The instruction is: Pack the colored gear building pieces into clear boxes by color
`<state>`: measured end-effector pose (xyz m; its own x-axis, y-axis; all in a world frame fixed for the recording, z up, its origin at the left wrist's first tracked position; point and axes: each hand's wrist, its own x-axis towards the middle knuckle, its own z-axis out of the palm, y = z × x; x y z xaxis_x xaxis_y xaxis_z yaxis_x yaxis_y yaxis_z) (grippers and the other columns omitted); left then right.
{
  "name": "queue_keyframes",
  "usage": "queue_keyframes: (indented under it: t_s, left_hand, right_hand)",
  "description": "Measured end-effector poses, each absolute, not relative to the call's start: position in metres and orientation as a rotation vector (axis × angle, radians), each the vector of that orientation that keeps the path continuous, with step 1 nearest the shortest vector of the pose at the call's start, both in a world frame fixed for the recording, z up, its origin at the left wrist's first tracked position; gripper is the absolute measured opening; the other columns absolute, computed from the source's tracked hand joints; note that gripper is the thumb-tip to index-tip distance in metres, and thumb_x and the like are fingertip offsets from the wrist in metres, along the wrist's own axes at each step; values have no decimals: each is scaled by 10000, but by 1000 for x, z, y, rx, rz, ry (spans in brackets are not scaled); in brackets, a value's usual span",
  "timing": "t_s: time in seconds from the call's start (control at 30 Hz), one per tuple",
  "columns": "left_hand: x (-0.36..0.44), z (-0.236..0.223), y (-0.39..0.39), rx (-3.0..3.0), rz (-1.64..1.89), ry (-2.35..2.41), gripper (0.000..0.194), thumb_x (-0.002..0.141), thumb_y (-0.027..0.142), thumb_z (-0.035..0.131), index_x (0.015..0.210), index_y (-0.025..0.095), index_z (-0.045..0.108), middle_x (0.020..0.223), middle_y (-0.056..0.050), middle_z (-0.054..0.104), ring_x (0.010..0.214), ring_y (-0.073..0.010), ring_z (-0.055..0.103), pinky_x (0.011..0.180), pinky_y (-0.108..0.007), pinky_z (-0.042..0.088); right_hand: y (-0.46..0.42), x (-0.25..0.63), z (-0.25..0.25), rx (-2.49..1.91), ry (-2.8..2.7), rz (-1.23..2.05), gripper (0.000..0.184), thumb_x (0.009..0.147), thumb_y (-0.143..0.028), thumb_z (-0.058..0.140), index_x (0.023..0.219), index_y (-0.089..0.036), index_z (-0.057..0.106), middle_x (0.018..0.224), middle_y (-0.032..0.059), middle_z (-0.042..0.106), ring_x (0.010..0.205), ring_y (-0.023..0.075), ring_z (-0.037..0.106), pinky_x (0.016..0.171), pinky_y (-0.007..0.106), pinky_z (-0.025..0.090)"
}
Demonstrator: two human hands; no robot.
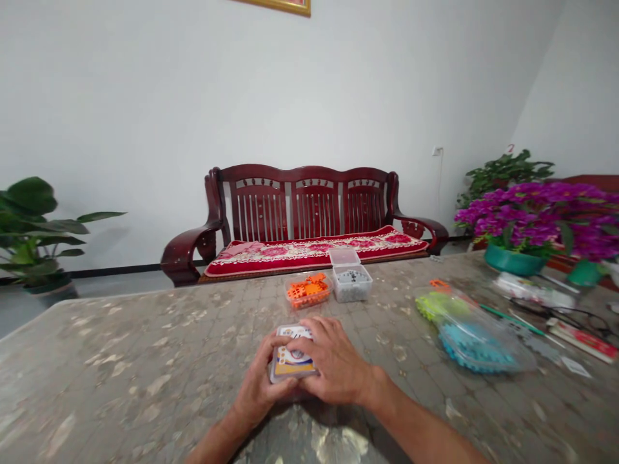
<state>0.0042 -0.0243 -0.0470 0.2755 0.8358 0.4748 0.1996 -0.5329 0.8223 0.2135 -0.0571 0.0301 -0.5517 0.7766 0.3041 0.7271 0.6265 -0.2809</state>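
Note:
Both my hands meet at the near middle of the stone-patterned table [120,361], around a small clear plastic box [291,364] with a printed yellow and white label. My left hand [258,386] grips the box's left side and near edge from below. My right hand [333,364] lies over its right side with fingers curled on the lid. The box's contents are hidden by the label and my fingers.
Beyond my hands stand a tub of orange pieces [308,290] and an open clear tub of dark small parts [351,282]. At the right lies a plastic bag of blue and green pieces [471,338], then flower pots [515,260], tools and books. A wooden bench [309,219] stands behind.

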Motion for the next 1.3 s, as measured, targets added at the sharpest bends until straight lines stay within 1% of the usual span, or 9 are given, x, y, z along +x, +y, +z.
queue_keyframes:
  t_s: [0.17,0.27,0.47,0.63,0.8,0.97,1.1,1.2,1.3]
  left_hand:
    - [4,-36,-27,1807,1149,831,749,699,697,746,1224,196,559,1257,-116,599,1144,-330,600,1013,-465,488]
    - [2,-31,-27,1793,1092,795,759,706,643,771,1270,196,531,1275,-118,584,1145,-319,597,1007,-458,494]
    - [2,-37,-27,1773,1075,815,878,641,480,872,1371,213,463,1282,-106,578,1158,-317,597,1033,-470,477]
    - [8,-45,-25,1787,1116,802,760,721,430,817,1362,216,469,1280,-109,577,1168,-323,594,1035,-478,476]
    - [10,-48,-20,1790,1161,755,732,749,432,801,1360,215,462,1345,-121,534,1205,-328,574,1053,-475,466]
    - [19,-46,-19,1725,1104,681,939,679,514,860,1434,215,390,1379,-134,529,1218,-343,577,1069,-486,461]
    - [36,-48,-18,1767,1089,678,1189,599,540,905,1535,190,261,1472,-182,462,1305,-382,518,1119,-509,415]
    - [46,-54,-17,1868,1015,806,1211,618,420,906,1571,197,193,1554,-191,376,1383,-387,448,1157,-529,362]
    - [49,-60,-18,1915,909,958,1076,680,215,804,1572,227,201,1586,-164,350,1407,-340,440,1175,-513,345]
  right_hand:
    - [-52,222,39,-1166,-2540,291,764,759,-597,732,1427,-307,502,1571,128,350,1439,339,291,1181,540,192]
    - [-47,230,49,-1166,-2618,423,885,702,-597,782,1476,-315,458,1636,136,252,1490,377,212,1183,562,193]
    - [-43,231,54,-1238,-2591,417,803,736,-512,759,1454,-273,490,1609,153,306,1461,359,289,1168,531,249]
    - [-49,223,39,-1226,-2495,171,706,710,-432,746,1365,-250,555,1438,127,498,1306,311,445,1112,455,323]
    - [-49,225,33,-1280,-2452,146,696,703,-385,729,1362,-255,550,1460,116,470,1320,303,423,1120,450,305]
    - [-55,234,45,-1303,-2528,295,931,631,-461,796,1474,-273,448,1573,127,339,1417,333,329,1167,475,264]
    - [-64,247,44,-1436,-2431,234,822,683,-405,753,1450,-288,482,1532,100,408,1371,310,394,1155,458,299]
    - [-68,268,36,-1656,-2274,92,755,731,-407,712,1443,-279,498,1521,119,429,1353,327,418,1131,474,322]
    - [-67,298,29,-1946,-2071,-87,680,791,-408,662,1438,-261,513,1501,146,457,1323,343,455,1097,470,344]
